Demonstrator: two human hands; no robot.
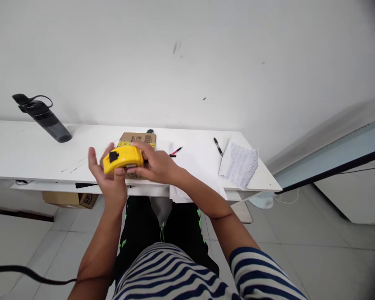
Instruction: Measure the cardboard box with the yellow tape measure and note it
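Note:
A yellow tape measure point(125, 158) with a black lock button is held up over the front of the white table. My right hand point(158, 166) grips its right end, fingers above and thumb below. At its left end, my left hand point(108, 177) has the thumb against the near side and other fingers behind, with the index finger sticking out. A small cardboard box point(134, 136) with yellow tape sits on the table just behind, partly hidden by the tape measure and my hands.
On the white table point(34, 154) stands a dark water bottle point(51, 123) at left. Pens point(176, 151), white paper sheets point(200, 175), a black marker point(218, 146) and a handwritten sheet point(240, 164) lie to the right. Below is another cardboard box point(65, 199); a wall rises behind.

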